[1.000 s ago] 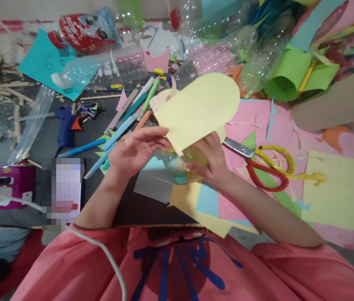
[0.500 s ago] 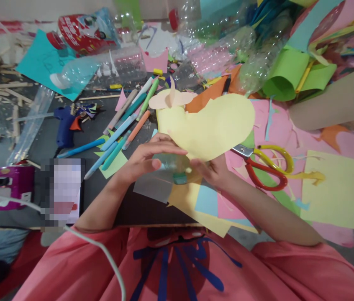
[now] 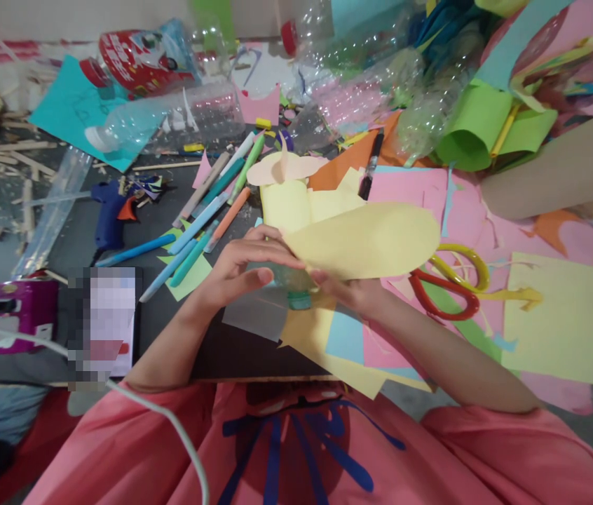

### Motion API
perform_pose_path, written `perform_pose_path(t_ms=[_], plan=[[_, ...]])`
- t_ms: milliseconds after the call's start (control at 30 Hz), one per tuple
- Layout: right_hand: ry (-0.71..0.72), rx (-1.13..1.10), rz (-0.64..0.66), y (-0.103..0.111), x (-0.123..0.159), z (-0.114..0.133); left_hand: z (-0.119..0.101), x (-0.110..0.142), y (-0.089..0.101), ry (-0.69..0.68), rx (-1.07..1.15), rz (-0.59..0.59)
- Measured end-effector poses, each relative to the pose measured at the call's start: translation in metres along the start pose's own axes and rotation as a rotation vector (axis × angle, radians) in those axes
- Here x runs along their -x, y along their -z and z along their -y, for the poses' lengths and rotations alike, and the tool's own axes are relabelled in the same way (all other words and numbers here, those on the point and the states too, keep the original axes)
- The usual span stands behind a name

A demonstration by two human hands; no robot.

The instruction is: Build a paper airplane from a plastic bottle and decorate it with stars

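Table edge (image 3: 270, 379) runs across bottom ctr, under both forearms; L forearm (image 3: 173, 351) rises from lower L, R forearm (image 3: 448, 351) from lower R, wrists angled in twd mid-frame. Dark tabletop strip (image 3: 254, 359) shows btwn L forearm & paper stack (image 3: 346, 337), lower ctr. Phone (image 3: 112, 322) lies just L of L forearm, so that side's tight.

L hand (image 3: 233, 270), ctr: fingers extended R, thumb held apart, nothing gripped; fingertips at the near edge of the yellow-wrapped bottle (image 3: 286, 207), seemingly touching. R hand (image 3: 354, 291), just R: thumb & fingers pinch near-L corner of yellow paper oval (image 3: 370, 242); most fingers hidden beneath. Bottle's mid-frame, green cap (image 3: 299, 300) twd bottom, peach paper piece (image 3: 286, 170) at far end.

Oval's R tip overhangs scissors (image 3: 459, 284); only handles show. Markers (image 3: 209, 207) fan out L of bottle. Farther: 1 black marker (image 3: 373, 163), then clear bottles (image 3: 359, 84) crowding top. Another person's forearm (image 3: 559, 168) enters R edge.
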State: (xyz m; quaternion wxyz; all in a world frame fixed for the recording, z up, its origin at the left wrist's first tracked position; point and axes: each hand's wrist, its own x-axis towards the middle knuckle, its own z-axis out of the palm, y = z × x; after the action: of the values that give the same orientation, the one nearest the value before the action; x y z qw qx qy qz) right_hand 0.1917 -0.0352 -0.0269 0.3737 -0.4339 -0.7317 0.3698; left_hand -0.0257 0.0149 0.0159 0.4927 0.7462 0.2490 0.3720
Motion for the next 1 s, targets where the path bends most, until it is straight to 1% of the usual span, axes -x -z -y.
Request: perform_pose_path(t_ms=[100,200,267,333,367,433,467,567,600,667,733,767,800,867,933,1000], plan=[[-0.042,-0.047,0.045,0.003,-0.003,0.004,0.002,0.002,0.001,0.046,-0.002,0.014],[-0.099,-0.103,0.047,0.011,-0.008,0.014,0.007,0.004,0.002,0.048,0.034,-0.053],[-0.132,-0.156,-0.009,0.013,-0.01,0.017,0.011,0.004,0.003,0.043,0.066,-0.129],[-0.209,-0.213,-0.136,0.013,-0.011,0.016,0.016,0.002,0.006,0.061,0.032,-0.225],[-0.262,-0.241,-0.204,0.013,-0.01,0.015,0.018,0.001,0.009,0.074,-0.024,-0.301],[-0.378,-0.29,-0.321,0.012,-0.011,0.01,0.023,-0.001,0.022,0.112,-0.178,-0.461],[-0.438,-0.318,-0.353,0.012,-0.012,0.009,0.026,0.0,0.031,0.12,-0.27,-0.552],[-0.566,-0.423,-0.411,0.013,-0.017,0.005,0.039,0.01,0.071,0.215,-0.616,-0.709],[-0.586,-0.467,-0.419,0.014,-0.02,0.005,0.044,0.016,0.085,0.26,-0.731,-0.754],[-0.605,-0.563,-0.441,0.013,-0.024,0.006,0.052,0.028,0.109,0.401,-0.898,-0.844],[-0.614,-0.65,-0.458,0.013,-0.028,0.007,0.053,0.035,0.122,0.519,-0.938,-0.948],[-0.62,-0.684,-0.463,0.012,-0.029,0.007,0.051,0.035,0.124,0.61,-0.941,-0.981],[-0.628,-0.712,-0.472,0.012,-0.03,0.008,0.047,0.033,0.123,0.713,-0.952,-0.978],[-0.646,-0.756,-0.491,0.013,-0.031,0.01,0.035,0.024,0.115,0.884,-1.007,-0.912],[-0.658,-0.796,-0.504,0.014,-0.032,0.012,0.022,0.015,0.107,0.996,-1.038,-0.862],[-0.656,-0.837,-0.492,0.015,-0.032,0.013,0.013,0.011,0.103,1.072,-1.036,-0.853]])
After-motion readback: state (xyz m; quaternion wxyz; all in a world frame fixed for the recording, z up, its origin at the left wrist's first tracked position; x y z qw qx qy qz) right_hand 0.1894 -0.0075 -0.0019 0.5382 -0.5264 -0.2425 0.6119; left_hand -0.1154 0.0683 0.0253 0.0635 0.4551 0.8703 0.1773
